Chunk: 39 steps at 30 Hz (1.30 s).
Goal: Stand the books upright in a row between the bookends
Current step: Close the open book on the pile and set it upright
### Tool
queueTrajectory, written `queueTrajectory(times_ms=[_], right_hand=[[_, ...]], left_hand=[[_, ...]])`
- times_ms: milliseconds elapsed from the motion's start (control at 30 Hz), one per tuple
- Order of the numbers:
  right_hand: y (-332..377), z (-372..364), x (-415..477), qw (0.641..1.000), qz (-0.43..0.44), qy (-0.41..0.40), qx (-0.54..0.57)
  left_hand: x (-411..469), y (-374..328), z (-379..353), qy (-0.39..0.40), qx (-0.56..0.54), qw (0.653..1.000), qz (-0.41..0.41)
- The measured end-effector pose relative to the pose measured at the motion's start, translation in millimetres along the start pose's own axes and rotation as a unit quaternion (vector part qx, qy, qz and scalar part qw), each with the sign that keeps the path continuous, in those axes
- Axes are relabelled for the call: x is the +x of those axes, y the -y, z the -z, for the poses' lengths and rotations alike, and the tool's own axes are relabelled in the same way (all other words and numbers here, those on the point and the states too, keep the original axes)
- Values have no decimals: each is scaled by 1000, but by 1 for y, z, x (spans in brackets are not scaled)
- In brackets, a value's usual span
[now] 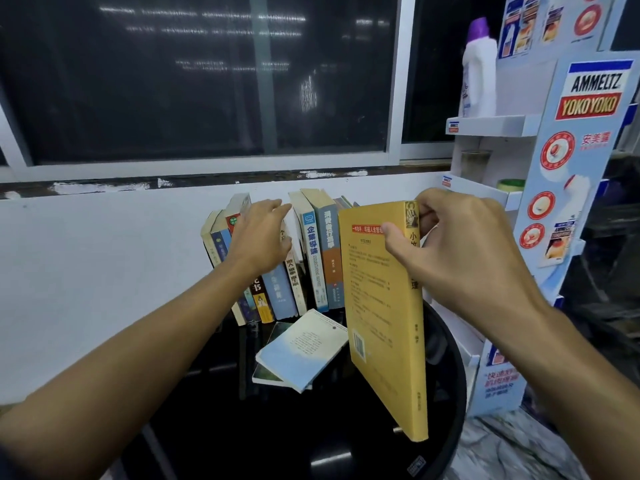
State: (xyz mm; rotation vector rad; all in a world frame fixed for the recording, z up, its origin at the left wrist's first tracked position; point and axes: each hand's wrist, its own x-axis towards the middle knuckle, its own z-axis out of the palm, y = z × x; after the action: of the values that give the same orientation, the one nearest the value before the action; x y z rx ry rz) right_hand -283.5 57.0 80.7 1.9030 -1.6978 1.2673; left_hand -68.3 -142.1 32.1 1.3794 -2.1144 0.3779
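A row of several books (pixel 313 258) stands against the white wall at the back of a round black table (pixel 446 375). The left ones lean left, the right ones stand nearly upright. My left hand (pixel 259 237) rests flat on the leaning books, fingers spread. My right hand (pixel 450 251) grips a yellow book (pixel 381 306) by its top corner and holds it upright in the air, in front of the row's right end. Two pale blue books (pixel 301 351) lie flat and stacked on the table below the row. No bookends are visible.
A blue and white cardboard display stand (pixel 568 188) rises just right of the table, with a white bottle (pixel 479 74) on its upper shelf. A dark window (pixel 194 81) fills the wall above the books.
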Motion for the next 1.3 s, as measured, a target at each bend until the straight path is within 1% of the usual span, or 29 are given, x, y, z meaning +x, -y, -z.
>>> queueTrajectory(times_ms=[100, 200, 367, 600, 933, 1067, 1300], right_hand=[[8, -4, 6, 1000, 5, 0, 5], [16, -11, 14, 1000, 11, 0, 21], [32, -26, 32, 999, 32, -6, 28], [46, -57, 63, 998, 56, -22, 30], [61, -90, 86, 996, 73, -40, 40], [68, -91, 88, 997, 76, -25, 23], [69, -95, 89, 997, 79, -11, 7]], left_hand=[[4, 6, -6, 26, 79, 996, -21], [1, 6, -14, 46, 100, 993, -33], [-5, 11, -22, 32, 8, 999, -9], [-4, 29, -31, -8, -52, 999, -7], [-11, 37, -35, -46, -99, 994, 3], [-10, 39, -37, -51, -134, 990, 6], [-12, 40, -37, -65, -145, 987, -6]])
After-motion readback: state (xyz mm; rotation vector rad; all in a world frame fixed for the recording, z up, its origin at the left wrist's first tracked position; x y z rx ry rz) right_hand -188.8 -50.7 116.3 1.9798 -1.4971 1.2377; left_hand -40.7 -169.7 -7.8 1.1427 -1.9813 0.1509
